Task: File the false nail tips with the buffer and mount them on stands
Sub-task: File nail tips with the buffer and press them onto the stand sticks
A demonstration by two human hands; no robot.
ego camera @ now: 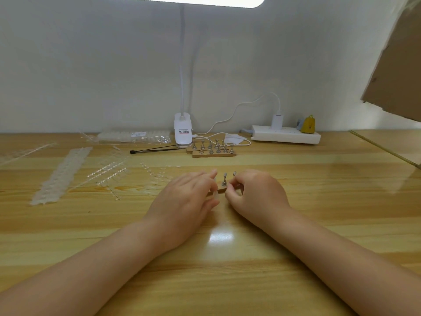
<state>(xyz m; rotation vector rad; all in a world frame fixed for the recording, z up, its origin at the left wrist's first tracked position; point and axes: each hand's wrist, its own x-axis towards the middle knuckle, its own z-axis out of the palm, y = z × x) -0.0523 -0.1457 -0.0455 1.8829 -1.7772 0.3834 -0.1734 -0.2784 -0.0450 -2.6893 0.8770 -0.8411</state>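
Observation:
A small wooden base strip [221,190] with two upright metal stands [224,180] lies at the middle of the table, mostly covered by my hands. My left hand [186,201] reaches over the strip's left end. Its thumb and fingers pinch a pale, translucent piece that looks like a false nail tip [215,195]. My right hand [255,195] has its fingers curled and pinches the strip's right end just beside the nearer stand. No buffer shows in view.
A second wooden base [214,153] full of metal stands sits further back. Strips and bags of clear nail tips [61,174] spread over the left. A black stick tool [155,150], a clip lamp [183,131] and a power strip [286,134] line the back wall.

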